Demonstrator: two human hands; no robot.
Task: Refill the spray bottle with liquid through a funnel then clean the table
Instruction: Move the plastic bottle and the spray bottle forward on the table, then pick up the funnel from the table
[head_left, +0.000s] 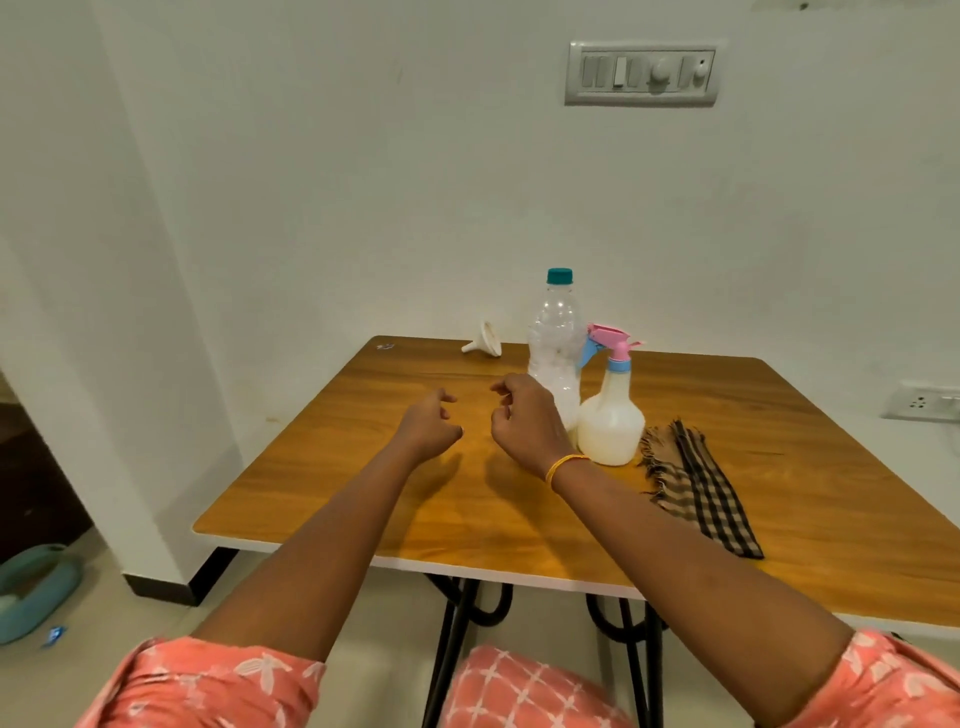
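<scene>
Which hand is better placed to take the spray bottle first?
Right, probably. The right hand hovers empty just beside the spray bottle; the left hand is farther away, with the right hand between it and the bottle.

Surface (519, 509): wood-grain top, smooth w/ slight sheen, pale edge band; legs (457, 623) look like black metal rod. Spray bottle (610, 421): milky translucent plastic body, smooth; pink & blue plastic trigger head, glossy. Water bottle (556, 353): clear thin plastic, ribbed, teal plastic cap. Funnel (485, 340): white plastic, matt-ish. Cloth (696, 488): woven checked fabric, brown/black, frayed fringe at one end, matt. Wall (363, 182): matt white paint. Sleeves (208, 686): printed coral cloth.
</scene>
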